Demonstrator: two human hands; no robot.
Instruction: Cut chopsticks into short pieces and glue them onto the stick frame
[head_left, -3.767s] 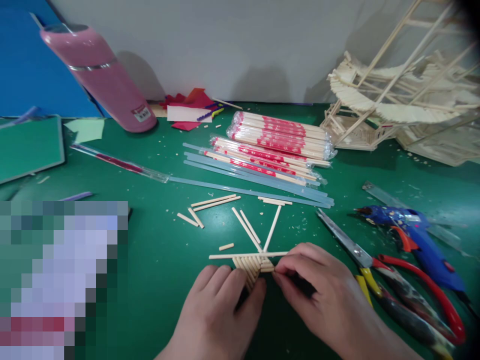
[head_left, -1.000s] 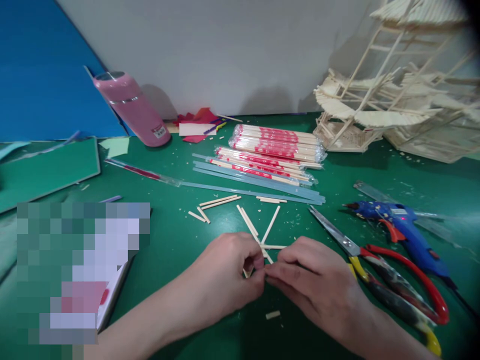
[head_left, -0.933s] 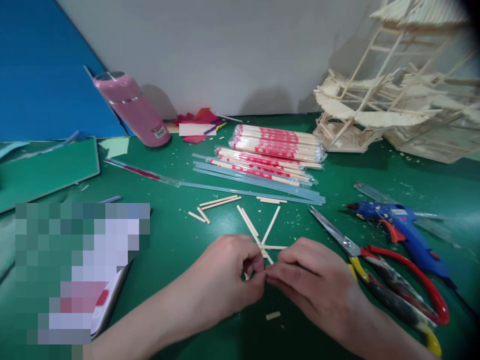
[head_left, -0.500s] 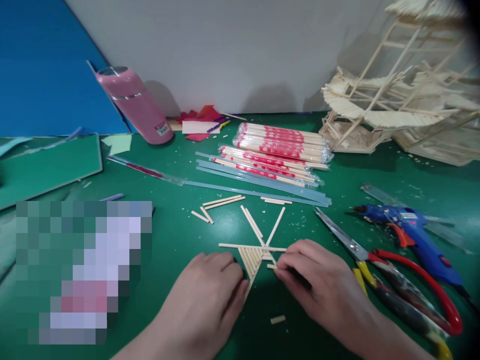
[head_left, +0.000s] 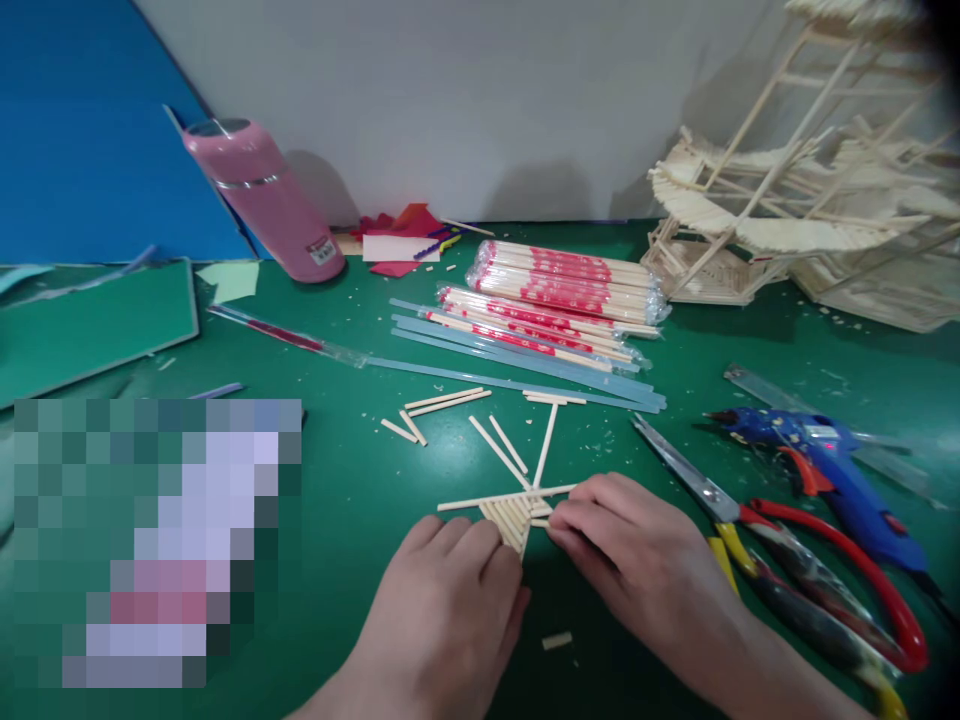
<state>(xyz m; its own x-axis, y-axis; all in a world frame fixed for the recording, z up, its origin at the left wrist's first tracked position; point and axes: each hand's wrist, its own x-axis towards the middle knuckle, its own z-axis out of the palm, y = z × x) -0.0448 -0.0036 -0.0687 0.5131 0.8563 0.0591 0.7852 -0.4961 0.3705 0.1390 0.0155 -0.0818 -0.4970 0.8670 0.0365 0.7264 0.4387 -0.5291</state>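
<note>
Near the front edge of the green bench [head_left: 337, 500], a fan-shaped stick panel [head_left: 512, 513] lies flat. Left hand [head_left: 450, 610] rests on its near left side, fingers laid flat, holding nothing. Right hand [head_left: 637, 570] pinches a short stick [head_left: 541, 522] against the panel's right edge. Just right lie scissors [head_left: 690, 480], pliers [head_left: 825, 590] and a blue glue gun [head_left: 825, 465]; wrapped chopstick bundles [head_left: 562, 290] sit farther back.
</note>
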